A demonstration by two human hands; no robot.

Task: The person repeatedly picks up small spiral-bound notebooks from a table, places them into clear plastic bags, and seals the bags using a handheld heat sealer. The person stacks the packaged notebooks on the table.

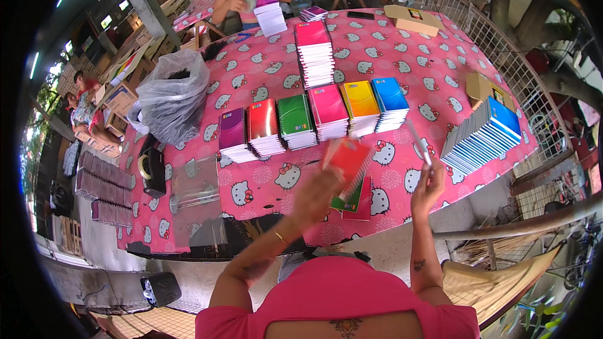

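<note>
My left hand, smeared by motion, grips a red spiral notebook above the table's near part. Beneath it, a green notebook and a pinkish-red notebook lie overlapping on the cloth. My right hand is closed on a thin pale flat thing, seen edge-on; its kind cannot be made out. In front of my hands runs a row of notebook stacks: purple, red, green, pink, yellow and blue.
A taller pink notebook stack stands behind the row. Blue notebooks lean at the right. Left are a plastic bag, a tape dispenser and clear plastic sleeves. Across the table a person handles purple notebooks.
</note>
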